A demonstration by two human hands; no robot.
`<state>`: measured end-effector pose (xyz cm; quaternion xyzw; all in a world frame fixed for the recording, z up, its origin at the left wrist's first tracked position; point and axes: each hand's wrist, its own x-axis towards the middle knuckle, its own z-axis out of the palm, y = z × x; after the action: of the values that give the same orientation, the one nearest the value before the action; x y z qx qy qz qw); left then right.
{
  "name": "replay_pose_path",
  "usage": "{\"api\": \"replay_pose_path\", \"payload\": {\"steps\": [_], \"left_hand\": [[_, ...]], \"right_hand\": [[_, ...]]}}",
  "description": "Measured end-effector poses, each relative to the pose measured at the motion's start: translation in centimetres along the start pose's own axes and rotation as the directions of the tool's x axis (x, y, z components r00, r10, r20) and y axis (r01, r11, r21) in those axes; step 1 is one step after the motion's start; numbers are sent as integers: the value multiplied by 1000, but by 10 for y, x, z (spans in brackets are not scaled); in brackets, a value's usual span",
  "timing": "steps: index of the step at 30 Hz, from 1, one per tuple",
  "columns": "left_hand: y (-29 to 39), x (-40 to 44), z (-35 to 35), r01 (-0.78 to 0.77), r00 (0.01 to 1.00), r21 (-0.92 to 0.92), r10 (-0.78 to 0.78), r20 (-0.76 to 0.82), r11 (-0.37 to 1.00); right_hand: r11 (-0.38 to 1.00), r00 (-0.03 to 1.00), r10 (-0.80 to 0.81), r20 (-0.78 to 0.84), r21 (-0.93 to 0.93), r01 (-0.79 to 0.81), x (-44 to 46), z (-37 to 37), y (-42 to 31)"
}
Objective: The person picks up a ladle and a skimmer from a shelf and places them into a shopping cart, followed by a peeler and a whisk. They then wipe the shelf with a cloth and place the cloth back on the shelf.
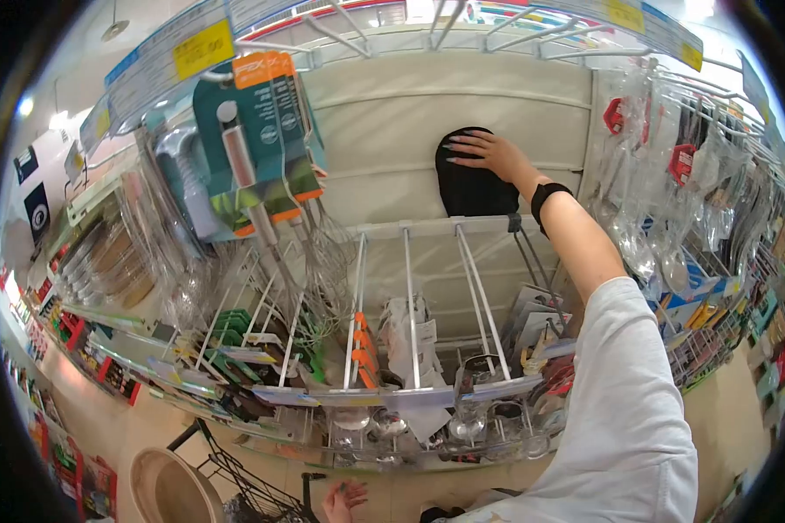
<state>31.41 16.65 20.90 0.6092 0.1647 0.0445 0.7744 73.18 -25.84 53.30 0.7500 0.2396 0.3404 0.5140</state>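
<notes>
My right hand (482, 153) lies on a black cloth-like item (473, 188) against the white back panel (366, 139) of a shop shelf, its fingers stretched over the item's upper part. A black band circles the wrist. Below the item runs a rail with white hooks (410, 305). My left hand (346, 499) is low at the bottom edge, next to a cart handle, with its fingers apart and nothing visible in it.
Whisks on green cards (266, 139) hang at the left. Wrapped utensils (637, 200) hang at the right. Metal hooks stick out above and below. A black wire cart (244, 484) and a beige round tub (174, 488) stand at the lower left.
</notes>
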Motion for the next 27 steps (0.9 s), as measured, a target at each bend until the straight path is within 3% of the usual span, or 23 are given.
{"api": "replay_pose_path", "payload": {"steps": [4, 7, 9, 10, 12, 14, 18, 21, 27], "left_hand": [[0, 0, -5, -63, 998, -30, 64, 11, 998], [-4, 5, -14, -29, 999, -7, 29, -17, 1000], [-2, 6, -17, -19, 999, -21, 18, -51, 1000], [-2, 6, -19, -22, 998, -23, 21, -56, 1000], [-4, 6, -24, -27, 996, -2, 26, -90, 1000], [-13, 3, -33, -29, 991, -3, 28, -128, 1000], [-16, -6, -42, -39, 977, -5, 37, -209, 999], [-11, -11, -41, -45, 971, -4, 43, -237, 999], [-2, -19, -36, -68, 966, 13, 69, -249, 998]], "right_hand": [[995, 999, -45, -2, 88, 45, 38, -15, -11], [993, 991, -28, -131, 111, 43, 67, -31, -23], [934, 996, -93, -14, 346, 92, 83, -52, -24], [934, 995, -93, -20, 346, 94, 93, -50, -29], [861, 983, -48, -177, 491, 130, 114, -47, -40], [858, 975, -19, -221, 498, 129, 133, -47, -53], [879, 987, 43, -158, 476, 38, 168, -74, -73], [927, 994, 113, -4, 360, -104, 194, -87, -78], [885, 908, 317, -276, 429, -179, 209, -62, -78]]}}
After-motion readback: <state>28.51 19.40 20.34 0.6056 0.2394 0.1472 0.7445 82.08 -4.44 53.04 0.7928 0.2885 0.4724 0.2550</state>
